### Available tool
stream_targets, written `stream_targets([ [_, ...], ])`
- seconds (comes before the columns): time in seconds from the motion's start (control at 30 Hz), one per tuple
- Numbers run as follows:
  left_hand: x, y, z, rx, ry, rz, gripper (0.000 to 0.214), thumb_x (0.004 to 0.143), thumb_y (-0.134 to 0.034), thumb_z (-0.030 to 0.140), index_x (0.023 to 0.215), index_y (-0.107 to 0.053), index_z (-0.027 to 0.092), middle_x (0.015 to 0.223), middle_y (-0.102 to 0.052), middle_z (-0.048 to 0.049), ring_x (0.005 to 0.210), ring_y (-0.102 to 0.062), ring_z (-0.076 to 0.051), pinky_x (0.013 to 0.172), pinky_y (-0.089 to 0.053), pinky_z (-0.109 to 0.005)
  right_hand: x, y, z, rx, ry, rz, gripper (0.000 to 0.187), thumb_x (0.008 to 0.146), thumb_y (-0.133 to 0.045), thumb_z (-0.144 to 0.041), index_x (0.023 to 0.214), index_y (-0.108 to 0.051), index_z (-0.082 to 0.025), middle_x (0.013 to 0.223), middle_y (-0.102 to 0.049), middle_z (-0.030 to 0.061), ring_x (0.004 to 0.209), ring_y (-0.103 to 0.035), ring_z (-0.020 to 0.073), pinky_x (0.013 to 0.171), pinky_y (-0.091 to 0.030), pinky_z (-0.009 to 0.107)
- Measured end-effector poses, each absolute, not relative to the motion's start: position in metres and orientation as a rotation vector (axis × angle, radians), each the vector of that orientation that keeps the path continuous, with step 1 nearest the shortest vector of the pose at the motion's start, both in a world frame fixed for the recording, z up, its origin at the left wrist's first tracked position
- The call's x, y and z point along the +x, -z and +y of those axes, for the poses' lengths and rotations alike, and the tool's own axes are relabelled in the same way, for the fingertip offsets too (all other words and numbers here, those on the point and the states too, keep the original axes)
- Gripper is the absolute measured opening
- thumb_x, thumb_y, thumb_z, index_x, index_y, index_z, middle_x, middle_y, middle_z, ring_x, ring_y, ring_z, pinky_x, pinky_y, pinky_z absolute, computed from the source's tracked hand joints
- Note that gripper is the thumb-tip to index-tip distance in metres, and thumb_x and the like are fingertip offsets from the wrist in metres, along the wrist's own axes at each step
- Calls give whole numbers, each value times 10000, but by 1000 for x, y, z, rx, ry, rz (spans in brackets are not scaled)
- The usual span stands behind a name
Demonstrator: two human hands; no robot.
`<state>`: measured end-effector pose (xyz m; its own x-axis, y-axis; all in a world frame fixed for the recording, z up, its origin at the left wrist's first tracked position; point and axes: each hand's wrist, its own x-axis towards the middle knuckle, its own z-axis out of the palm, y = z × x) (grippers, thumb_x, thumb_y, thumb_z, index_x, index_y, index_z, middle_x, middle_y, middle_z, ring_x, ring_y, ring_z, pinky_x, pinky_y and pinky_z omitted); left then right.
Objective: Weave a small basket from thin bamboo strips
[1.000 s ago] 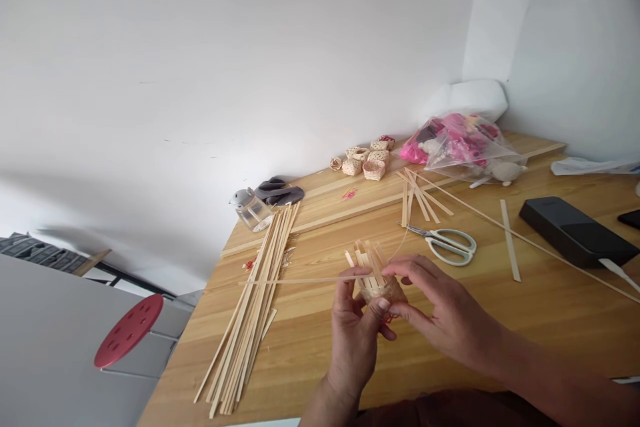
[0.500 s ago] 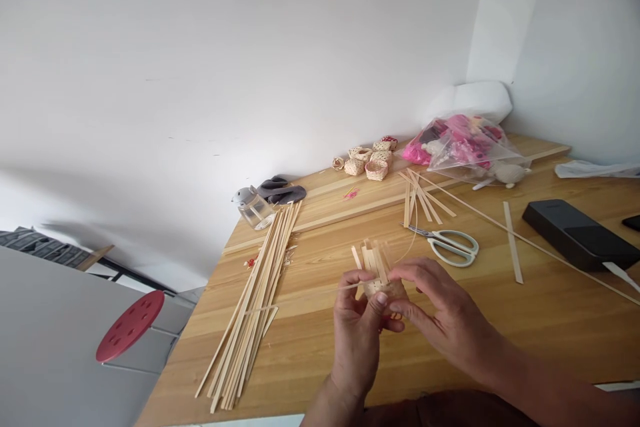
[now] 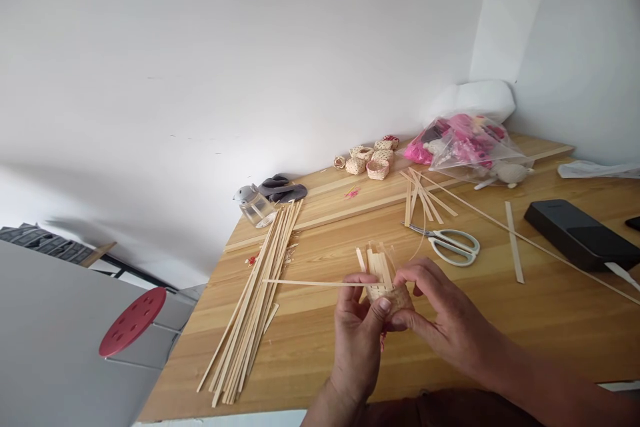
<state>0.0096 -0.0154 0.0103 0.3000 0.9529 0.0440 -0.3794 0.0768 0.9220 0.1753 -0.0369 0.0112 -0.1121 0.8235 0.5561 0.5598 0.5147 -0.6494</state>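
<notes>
**First:** State the item held and the position.

**Second:** Holding a small, round, pale tan basket woven of wooden strips (image 3: pixel 397 299), topped with a cluster of flat, pale upright strips (image 3: pixel 379 267). Held above the light brown, wood-grained table (image 3: pixel 310 360).

**First:** Report the left grip.

**Second:** Closed on the basket with the bare left hand (image 3: pixel 357 340). Pressing the thumb to the near wall, curling the forefinger round by the rim at the left.

**First:** And the right?

**Second:** Bringing the bare right hand (image 3: pixel 445 317) against the basket's right side, forefinger near the rim, thumb low on the wall. Partly open, with a gap between the two. Cannot tell whether gripping firmly or merely touching.

**First:** Place the basket relative to both grips.

**Second:** Set between the hands, out at the fingertips rather than deep in either palm.

**First:** Describe the long strip.

**Second:** Found one narrow, pale wooden strip (image 3: pixel 315 283), running leftward from the rim, past the left forefinger, to a bundle of long, flat, pale strips (image 3: pixel 253 307). Cannot tell whether touching the bundle.

**First:** List the surroundings.

**Second:** Noted beyond the right hand: white-handled metal scissors (image 3: pixel 437 237). Noted near the wall: small, pale woven baskets (image 3: pixel 355 166).
</notes>
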Motion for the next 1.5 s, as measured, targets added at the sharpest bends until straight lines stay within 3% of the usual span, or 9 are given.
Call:
stream_targets([
  [0.27,10,-2,-16,993,-1068,788,332,901,-744,414,1021,-521,199,717,-529,58,496,-506,-41,374,-306,-104,176,-9,-35,-1136,-265,-1831,235,946,-611,-149,1118,-490,-255,998,-557,49,908,-602,230,762,-534,357],
  [0.4,9,-3,-17,1002,-1083,810,366,893,-754,415,1084,-526,202,722,-555,52,503,-457,-40,376,-314,-109,177,-6,-35,-1143,-241,-1869,247,945,-607,-152,1143,-497,-250,1027,-587,59,937,-629,238,789,-550,371],
  [0.5,9,-9,-18,1025,-1082,805,479,872,-782,393,1232,-515,224,787,-622,26,580,-521,-64,453,-421,-127,180,-5,-35,-1179,-225,-1894,284,942,-610,-160,1183,-491,-253,1085,-610,77,1002,-642,260,841,-558,408],
  [0.67,9,-12,-17,1120,-1043,768,686,896,-748,429,1485,-425,290,1038,-705,-60,859,-665,-150,782,-599,-274,187,-4,-34,-1260,-266,-1903,339,948,-639,-235,1250,-488,-272,1158,-650,80,1055,-658,271,878,-569,431],
  [0.9,8,-2,-13,1356,-1132,920,651,836,-779,291,1448,-559,284,1391,-596,-137,954,-677,-217,727,-599,-294,190,-26,-39,-1211,-215,-1990,475,997,-501,-176,1456,-452,-290,1205,-687,80,1120,-658,245,947,-553,424],
  [1.07,8,5,-17,1581,-1141,1019,654,795,-722,99,1403,-599,308,1531,-474,-115,1159,-618,-257,805,-585,-304,189,-47,-23,-1337,-211,-1945,368,972,-524,-197,1336,-574,-222,1036,-733,66,853,-691,215,750,-554,361],
  [1.2,8,5,-19,1701,-1142,1043,688,768,-675,16,1380,-604,321,1553,-457,-92,1332,-519,-289,853,-571,-313,189,-53,-4,-1321,-179,-1976,207,891,-581,-131,1047,-685,-221,949,-695,53,896,-659,244,787,-511,390],
  [1.3,9,3,-20,1656,-1166,1022,697,757,-709,30,1383,-591,313,1499,-518,-104,1252,-576,-277,835,-574,-307,189,-52,3,-1276,-249,-1911,197,849,-607,-97,953,-697,-238,887,-662,31,881,-640,235,793,-493,381],
  [1.5,10,-2,-21,1466,-1088,994,643,792,-758,128,1384,-562,285,1169,-682,-88,930,-661,-201,750,-571,-289,188,-47,-4,-1165,-304,-1852,253,873,-563,-75,1014,-687,-245,911,-659,28,842,-623,205,765,-490,351],
])
